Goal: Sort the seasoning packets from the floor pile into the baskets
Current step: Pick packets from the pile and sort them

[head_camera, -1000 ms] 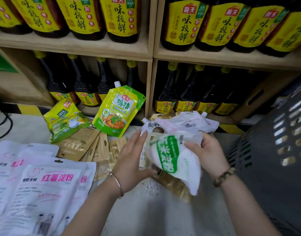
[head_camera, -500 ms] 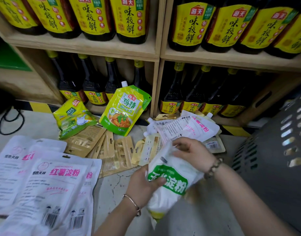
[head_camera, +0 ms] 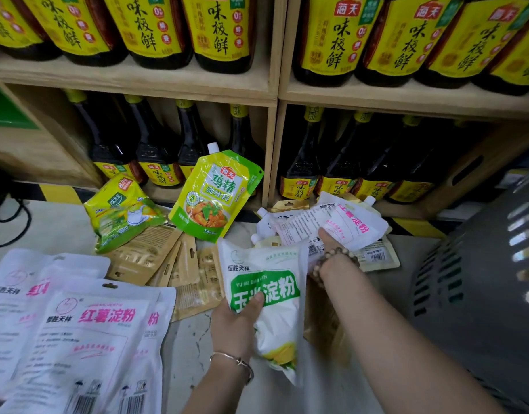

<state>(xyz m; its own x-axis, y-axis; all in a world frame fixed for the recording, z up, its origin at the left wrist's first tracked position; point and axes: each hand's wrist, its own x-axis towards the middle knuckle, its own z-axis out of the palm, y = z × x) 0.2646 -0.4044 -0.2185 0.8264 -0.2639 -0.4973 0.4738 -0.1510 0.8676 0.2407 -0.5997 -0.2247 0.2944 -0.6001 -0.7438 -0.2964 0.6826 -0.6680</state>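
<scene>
My left hand point(head_camera: 237, 321) grips a white starch packet with a green label point(head_camera: 269, 297), held upright above the floor, thumb across the label. My right hand point(head_camera: 329, 252) reaches past it to the pile and touches a white packet with pink lettering point(head_camera: 335, 224); most of its fingers are hidden under that packet. Brown paper packets point(head_camera: 167, 258) lie fanned on the floor to the left of the hands. A grey slotted basket point(head_camera: 478, 282) stands at the right.
A stack of white pink-lettered starch packets point(head_camera: 78, 333) covers the floor at lower left. A green spouted pouch point(head_camera: 216, 192) and a yellow-green bag point(head_camera: 119, 210) lean against the wooden shelf point(head_camera: 272, 94), which holds dark sauce bottles. A black cable point(head_camera: 6, 216) lies far left.
My left hand took over the green-label packet and turned it upright. My right hand let go of it and moved forward onto the pink-lettered packet in the pile.
</scene>
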